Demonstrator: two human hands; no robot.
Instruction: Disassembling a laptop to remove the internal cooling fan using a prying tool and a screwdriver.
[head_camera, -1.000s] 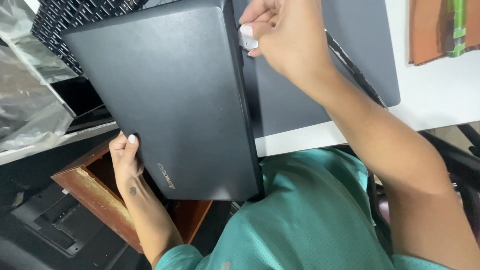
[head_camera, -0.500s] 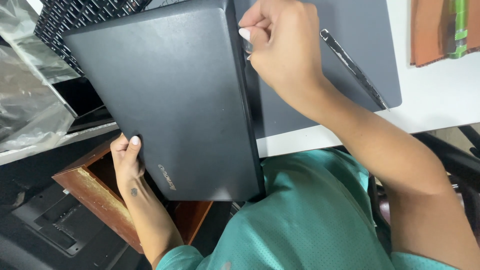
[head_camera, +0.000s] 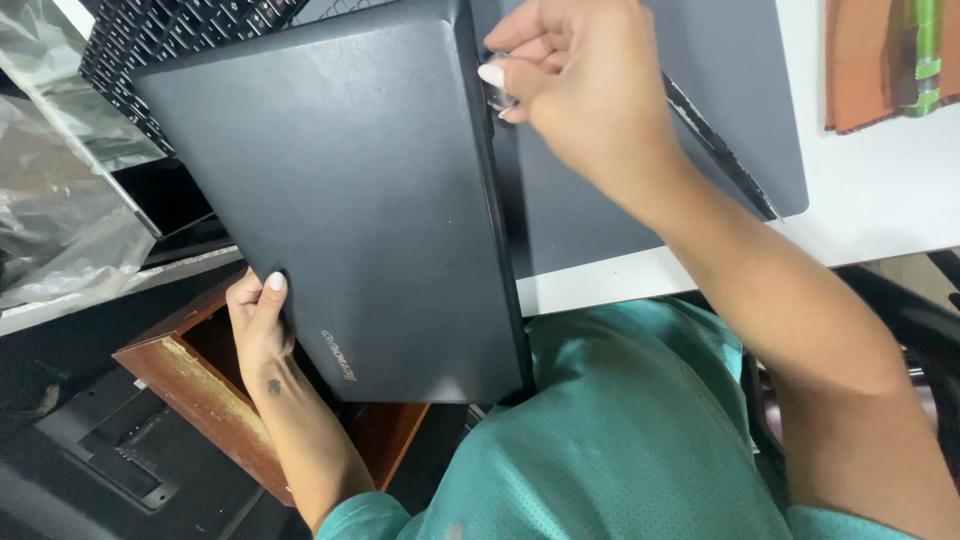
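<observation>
A dark grey closed laptop (head_camera: 350, 200) stands tilted on its edge against my lap and the white desk (head_camera: 880, 200). My left hand (head_camera: 258, 325) grips its lower left edge, thumb on the lid. My right hand (head_camera: 575, 80) is at the laptop's upper right edge, fingers pinched on a small silvery piece (head_camera: 500, 95) by the hinge side. Part of that piece is hidden by my fingers.
A dark grey mat (head_camera: 700, 150) lies on the desk with a slim black tool (head_camera: 720, 150) on it. An orange cloth and green object (head_camera: 890, 60) sit at the top right. A keyboard (head_camera: 170, 40), plastic wrap (head_camera: 60, 200) and a brown wooden box (head_camera: 200, 390) are left.
My right hand has shifted slightly along the laptop's upper right edge and now pinches the small silvery piece again. The laptop and my left hand have barely moved.
</observation>
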